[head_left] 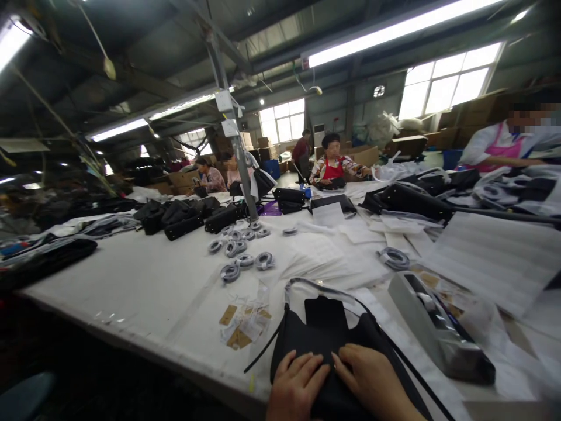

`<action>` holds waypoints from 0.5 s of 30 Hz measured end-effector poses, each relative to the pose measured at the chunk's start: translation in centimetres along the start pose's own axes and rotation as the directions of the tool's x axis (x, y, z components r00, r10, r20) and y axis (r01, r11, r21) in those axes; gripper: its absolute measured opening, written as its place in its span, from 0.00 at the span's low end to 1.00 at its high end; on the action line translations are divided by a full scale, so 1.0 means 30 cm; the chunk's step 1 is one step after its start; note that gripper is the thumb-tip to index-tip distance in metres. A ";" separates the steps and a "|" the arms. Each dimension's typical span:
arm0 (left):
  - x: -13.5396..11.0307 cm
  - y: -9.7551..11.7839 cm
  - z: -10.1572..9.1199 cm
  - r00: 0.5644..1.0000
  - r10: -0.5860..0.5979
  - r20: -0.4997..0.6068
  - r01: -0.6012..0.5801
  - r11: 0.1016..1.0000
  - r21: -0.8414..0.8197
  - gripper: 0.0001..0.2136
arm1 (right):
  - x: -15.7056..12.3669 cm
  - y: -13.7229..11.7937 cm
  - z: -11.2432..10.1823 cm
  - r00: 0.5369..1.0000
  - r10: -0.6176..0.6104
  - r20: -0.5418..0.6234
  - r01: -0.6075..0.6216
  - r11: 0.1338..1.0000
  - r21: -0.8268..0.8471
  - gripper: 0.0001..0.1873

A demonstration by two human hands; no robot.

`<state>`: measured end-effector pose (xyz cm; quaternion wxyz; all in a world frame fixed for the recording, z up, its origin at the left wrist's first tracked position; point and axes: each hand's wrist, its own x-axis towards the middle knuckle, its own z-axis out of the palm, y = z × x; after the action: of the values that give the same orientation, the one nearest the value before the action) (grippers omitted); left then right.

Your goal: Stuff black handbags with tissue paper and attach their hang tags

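Note:
A black handbag (pixel 326 333) lies at the table's front edge, with its flap up at the far end. Its looped handle (pixel 322 285) is wrapped in clear film, and a thin black strap trails off each side. My left hand (pixel 298 386) rests on the bag's front, fingers stretched and slightly apart. Beside it, my right hand (pixel 372 374) is curled onto the same surface, thumb and forefinger close together at the bag; its other fingers are mostly hidden. Right of the bag stands a grey tape dispenser (pixel 438 327). Brown and clear tags (pixel 243 327) lie to the left.
Wrapped strap coils (pixel 264 261) and white foam sheets (pixel 315 251) cover the middle of the white table (pixel 131 280). Black bags (pixel 184 219) line its far side around a metal post (pixel 239 152). Several people work beyond; one wears a red apron (pixel 333 169).

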<state>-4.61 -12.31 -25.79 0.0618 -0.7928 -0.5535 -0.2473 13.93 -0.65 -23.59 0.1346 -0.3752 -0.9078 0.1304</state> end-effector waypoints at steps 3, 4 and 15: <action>0.033 0.035 0.032 0.996 -0.058 0.070 0.061 0.997 -0.044 0.21 | -0.035 0.049 0.002 0.998 0.043 -0.038 -0.043 0.999 0.001 0.21; 0.041 0.048 0.053 0.993 -0.078 0.087 0.083 0.995 -0.059 0.20 | -0.045 0.068 0.005 0.997 0.059 -0.041 -0.059 0.998 -0.001 0.21; 0.072 0.071 0.197 0.876 0.117 -0.468 -0.041 0.985 0.168 0.15 | -0.039 0.120 0.031 0.996 0.064 0.063 -0.065 0.998 0.019 0.22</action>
<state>-0.19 -9.09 -29.56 0.2663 -0.7227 -0.5058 -0.3886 16.73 0.87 -25.84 0.1060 -0.3987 -0.8975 0.1557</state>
